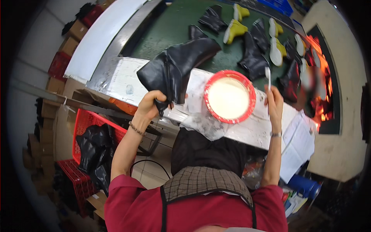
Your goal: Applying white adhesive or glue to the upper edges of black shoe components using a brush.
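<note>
My left hand (148, 104) is closed on the lower edge of a black leather boot upper (176, 63), which is tilted above the white board. A zip runs along its side, and a dark piece hangs by my fingers. In my right hand (274, 102) a slim white brush (268, 77), much like a toothbrush, stands nearly upright, bristles at the top. Between my hands, a red tub (207, 102) holds creamy white liquid (228, 98); the brush is apart from it. Crumpled, whitish plastic (208, 129) lies at the board's near edge.
Beyond the white board (251, 131), a green conveyor belt (154, 36) carries several black boot uppers (253, 58) and yellow shoe lasts (234, 31), leading right to a glowing orange opening (326, 89). Red crates (83, 181) with black pieces stand at left. Papers (295, 145) hang at right.
</note>
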Tool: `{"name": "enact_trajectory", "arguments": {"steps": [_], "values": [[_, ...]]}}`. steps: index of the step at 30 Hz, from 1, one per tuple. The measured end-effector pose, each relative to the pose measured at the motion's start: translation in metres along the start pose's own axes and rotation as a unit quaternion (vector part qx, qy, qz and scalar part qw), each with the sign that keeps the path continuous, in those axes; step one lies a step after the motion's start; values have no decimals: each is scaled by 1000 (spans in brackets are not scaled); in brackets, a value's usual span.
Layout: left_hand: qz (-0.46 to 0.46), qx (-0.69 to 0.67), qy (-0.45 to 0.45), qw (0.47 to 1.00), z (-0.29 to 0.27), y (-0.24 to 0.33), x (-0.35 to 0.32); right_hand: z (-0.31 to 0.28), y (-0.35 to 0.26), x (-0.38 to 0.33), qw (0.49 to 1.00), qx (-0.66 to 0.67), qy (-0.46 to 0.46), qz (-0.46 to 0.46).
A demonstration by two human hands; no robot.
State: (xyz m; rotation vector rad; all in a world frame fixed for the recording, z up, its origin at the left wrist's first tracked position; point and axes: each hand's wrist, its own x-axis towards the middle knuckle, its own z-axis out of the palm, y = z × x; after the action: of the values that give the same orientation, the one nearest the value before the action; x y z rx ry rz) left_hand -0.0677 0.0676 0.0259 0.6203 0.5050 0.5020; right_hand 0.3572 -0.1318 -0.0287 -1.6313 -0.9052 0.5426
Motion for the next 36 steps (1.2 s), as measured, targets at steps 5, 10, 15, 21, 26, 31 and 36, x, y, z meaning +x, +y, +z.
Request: {"name": "enact_trajectory", "arguments": {"steps": [5, 10, 15, 21, 26, 31, 36], "values": [[84, -79, 75, 990, -58, 30, 55, 11, 66, -31, 992, 34, 111, 55], [88, -59, 122, 987, -129, 76, 148, 19, 62, -31, 989, 15, 140, 40], [82, -107, 141, 981, -174, 133, 294, 21, 57, -34, 985, 19, 154, 69], [280, 337, 348, 829, -177, 158, 381, 29, 53, -30, 982, 38, 150, 108], [218, 642, 165, 717, -87, 97, 321, 22, 55, -32, 978, -5, 181, 99], [90, 791, 67, 602, -26, 19, 267, 25, 57, -28, 986, 1, 155, 68], [199, 762, 91, 609, -29, 7, 285, 34, 77, -26, 987, 8, 157, 25]]}}
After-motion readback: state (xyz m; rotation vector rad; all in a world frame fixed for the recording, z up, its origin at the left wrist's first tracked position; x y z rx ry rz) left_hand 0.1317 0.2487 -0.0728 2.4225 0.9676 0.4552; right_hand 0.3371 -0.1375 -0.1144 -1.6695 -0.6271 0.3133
